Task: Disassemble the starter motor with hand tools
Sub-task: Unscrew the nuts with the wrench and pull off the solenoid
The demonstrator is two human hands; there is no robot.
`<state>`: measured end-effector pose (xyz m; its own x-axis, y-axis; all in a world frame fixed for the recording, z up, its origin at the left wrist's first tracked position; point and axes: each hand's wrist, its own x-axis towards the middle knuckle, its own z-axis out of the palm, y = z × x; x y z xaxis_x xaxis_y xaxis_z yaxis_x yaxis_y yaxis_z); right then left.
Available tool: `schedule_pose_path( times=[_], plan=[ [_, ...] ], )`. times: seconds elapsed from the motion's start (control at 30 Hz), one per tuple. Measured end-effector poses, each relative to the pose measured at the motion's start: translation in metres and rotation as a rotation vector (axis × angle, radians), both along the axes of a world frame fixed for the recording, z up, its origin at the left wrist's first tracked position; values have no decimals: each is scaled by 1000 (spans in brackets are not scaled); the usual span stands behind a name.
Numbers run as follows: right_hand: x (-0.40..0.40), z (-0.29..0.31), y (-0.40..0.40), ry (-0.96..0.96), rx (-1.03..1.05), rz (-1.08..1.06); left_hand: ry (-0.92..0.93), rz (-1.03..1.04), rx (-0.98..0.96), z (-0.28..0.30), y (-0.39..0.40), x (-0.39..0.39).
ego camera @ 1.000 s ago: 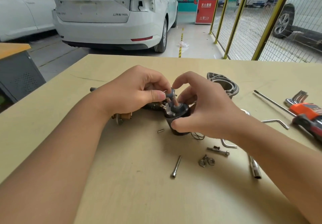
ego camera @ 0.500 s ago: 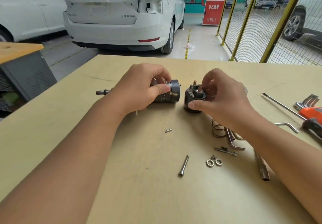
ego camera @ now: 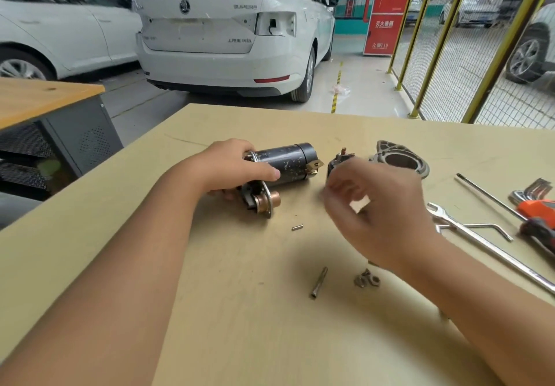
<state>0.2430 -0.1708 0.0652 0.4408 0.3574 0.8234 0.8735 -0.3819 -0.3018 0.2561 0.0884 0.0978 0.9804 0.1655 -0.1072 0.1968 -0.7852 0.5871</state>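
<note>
A: Where was the motor (ego camera: 285, 164)?
B: Lying on its side on the worktop (ego camera: 240, 325), far half, black can pointing right. A plate with a copper bush (ego camera: 271, 199) stuck out at its near-left end.
A: Left hand (ego camera: 237, 166)?
B: Clamped on the motor's left end, thumb laid across the can, fingers curled behind it.
A: And the right hand (ego camera: 378, 205)?
B: Raised just above the worktop, blurred. Fingers loosely bent, thumb and forefinger close together; cannot tell whether they pinched anything. The black cap (ego camera: 338, 164) sat just beyond its fingertips, apart from the motor.
A: Other parts?
B: Grey housing (ego camera: 399, 160) right of the cap. Small pin (ego camera: 297, 227) near the bush. A bolt (ego camera: 319, 282) and a cluster of nuts (ego camera: 366, 279) nearer the person.
A: Tools?
B: On the right: a wrench (ego camera: 480, 241), a bent hex key (ego camera: 486, 226), an orange-handled screwdriver (ego camera: 537, 217), a hex key set (ego camera: 531, 190) at the edge.
</note>
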Motion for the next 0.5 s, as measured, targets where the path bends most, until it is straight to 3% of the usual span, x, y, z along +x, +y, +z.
schedule_pose_path(
  times=[0.17,0.33,0.5],
  plan=[
    [-16,0,11,144,-181,57,-42,192,-285,-11,-8,-8],
    [-15,-5,19,329,-169,-12,-123,361,-623,-21,-15,-33],
    [-21,1,34,399,-89,139,-238,323,-1003,-30,-46,-58]
  ],
)
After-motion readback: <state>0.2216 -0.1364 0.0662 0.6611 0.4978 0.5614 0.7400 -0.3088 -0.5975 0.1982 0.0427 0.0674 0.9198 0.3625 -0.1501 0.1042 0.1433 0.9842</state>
